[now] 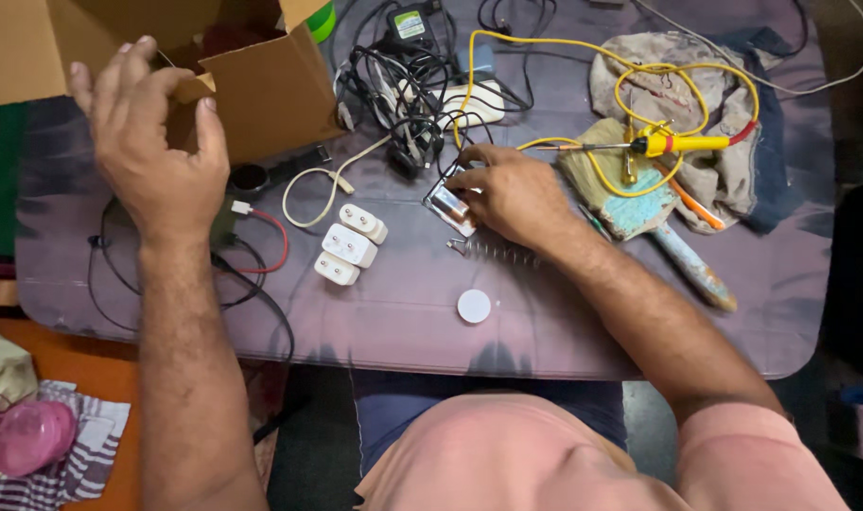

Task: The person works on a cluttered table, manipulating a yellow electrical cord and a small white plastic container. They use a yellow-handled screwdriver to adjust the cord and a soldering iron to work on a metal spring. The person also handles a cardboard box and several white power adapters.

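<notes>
My left hand [157,142] hovers with spread fingers at the opening of a brown cardboard box [261,90] at the table's back left, fingertips near its flap. My right hand [512,194] rests on the table's middle and grips a small metallic part with wires [447,206]. Three white plug adapters [349,244] lie side by side between the two hands. A coiled metal spring [493,251] lies just under my right wrist. A white round cap [474,306] sits near the front edge.
A yellow-handled soldering iron [672,144] with yellow cable lies on a rag [677,85] at the right, beside a worn paintbrush [658,227]. Tangled black cables and a charger [408,85] fill the back. Red and black wires [252,251] loop at left. A pink lid [25,435] lies lower left.
</notes>
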